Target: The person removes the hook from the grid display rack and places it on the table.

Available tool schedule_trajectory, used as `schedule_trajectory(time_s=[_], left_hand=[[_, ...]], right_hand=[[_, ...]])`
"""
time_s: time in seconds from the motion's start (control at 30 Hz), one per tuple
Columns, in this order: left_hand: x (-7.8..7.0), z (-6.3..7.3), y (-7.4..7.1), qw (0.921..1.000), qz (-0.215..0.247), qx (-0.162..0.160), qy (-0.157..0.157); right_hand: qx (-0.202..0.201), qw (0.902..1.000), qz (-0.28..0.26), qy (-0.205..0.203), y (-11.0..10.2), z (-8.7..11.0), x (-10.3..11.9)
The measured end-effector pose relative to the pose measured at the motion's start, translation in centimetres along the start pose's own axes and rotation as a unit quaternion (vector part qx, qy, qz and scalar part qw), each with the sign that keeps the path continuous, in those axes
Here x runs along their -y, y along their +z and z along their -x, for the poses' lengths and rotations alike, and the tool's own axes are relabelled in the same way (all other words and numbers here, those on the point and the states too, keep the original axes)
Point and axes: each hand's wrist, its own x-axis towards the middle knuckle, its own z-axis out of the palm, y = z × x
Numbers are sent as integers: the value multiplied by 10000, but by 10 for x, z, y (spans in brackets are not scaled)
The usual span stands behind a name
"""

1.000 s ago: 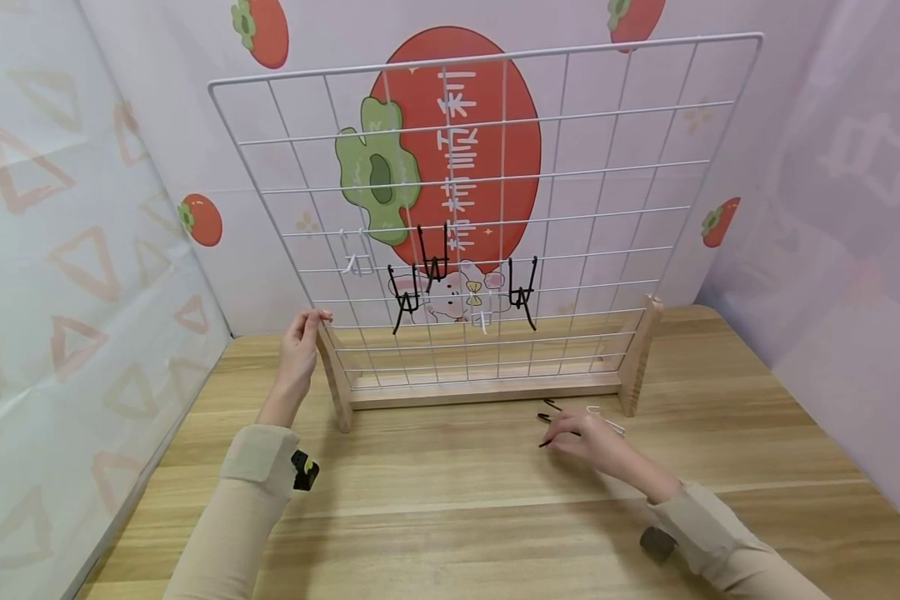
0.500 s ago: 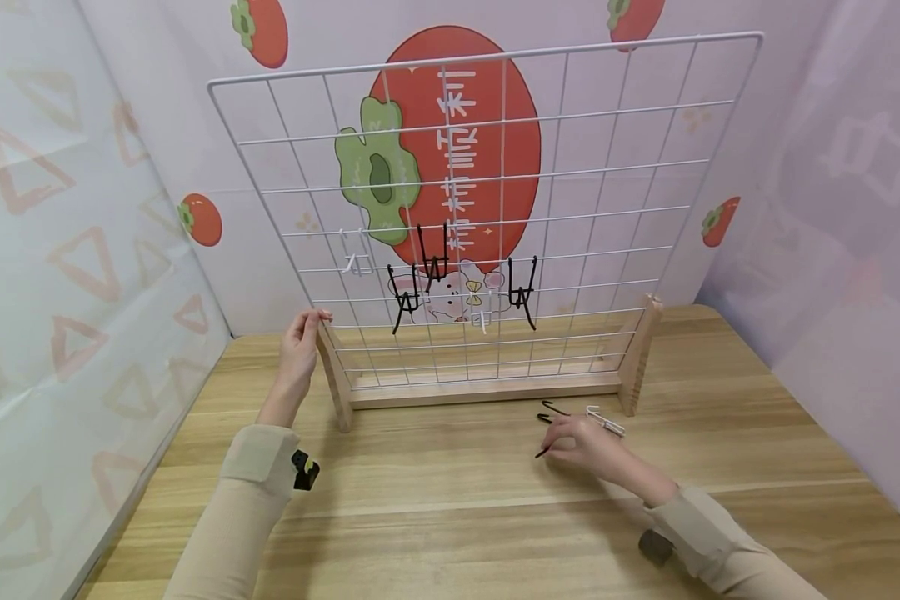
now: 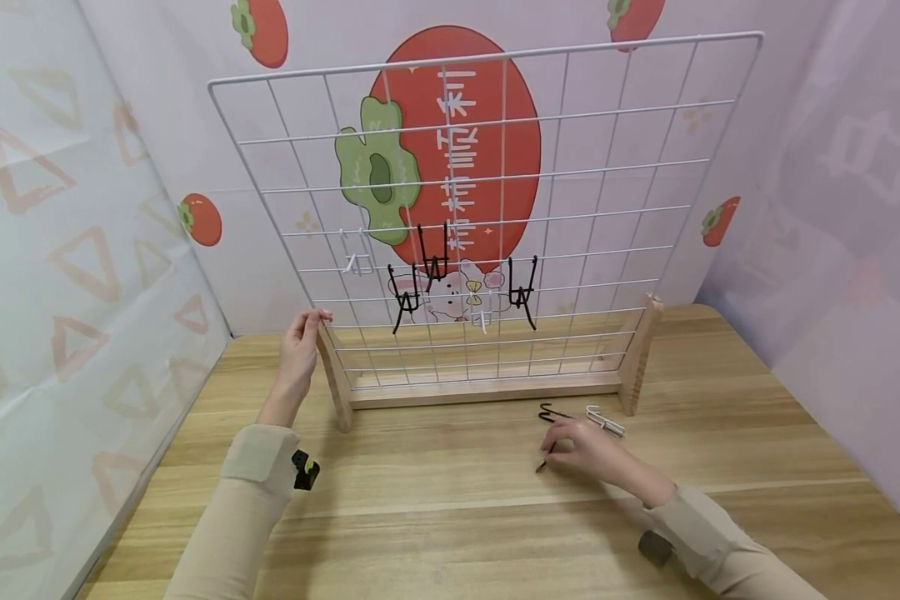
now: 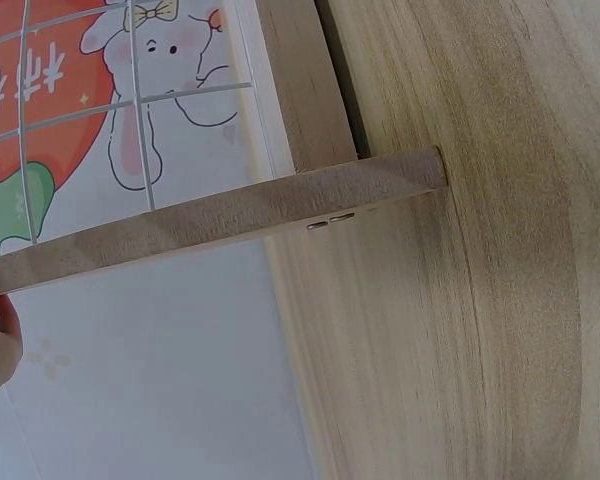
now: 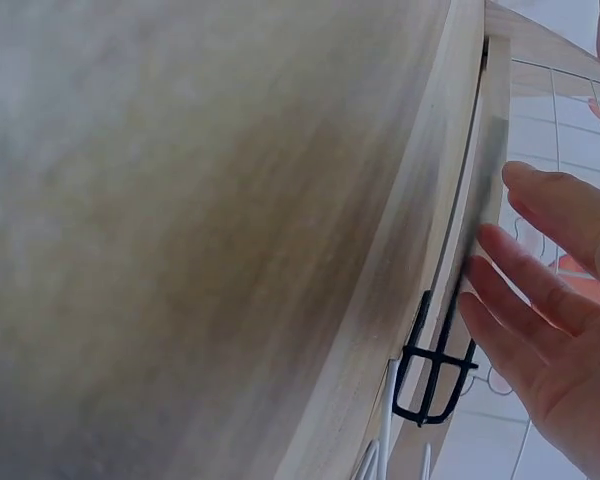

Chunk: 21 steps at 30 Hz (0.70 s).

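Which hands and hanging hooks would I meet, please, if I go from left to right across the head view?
Left hand, upper white hook, lower-left black hook, highest black hook, lower white hook, rightmost hanging black hook, right hand.

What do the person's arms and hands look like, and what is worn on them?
The left hand and right hand wear no gloves. The left sleeve and right sleeve are long and beige, each with a wide cuff. A small black device with a yellow-green mark shows by the left cuff, and a dark block by the right.
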Motion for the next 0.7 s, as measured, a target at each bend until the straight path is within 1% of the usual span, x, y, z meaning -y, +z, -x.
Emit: schedule_trajectory(time_s=[0.13,0.23,0.37,0.43,0.53,0.7], left_hand=[[0,0,0,10000,-29,20,35],[0,0,0,10000,-44,14,36],[0,0,0,10000,-32,-12,20],[0,0,0,10000,-22,-14,9],[0,0,0,10000,-76,-15,-52],[0,1,-1,9998,-150,-3,-130]], right_hand=[[-207,9996,-5,-186,1,-1,0],[-314,9992,5,-247,-2,-2,3],[-337,9994,73,-84,-10,-4,9],[-409,9991,36,-78,-14,-6,11],[-636,9975,-80,-306,-19,-11,13],[-1074,9910,-99,-794,-26,-20,15]])
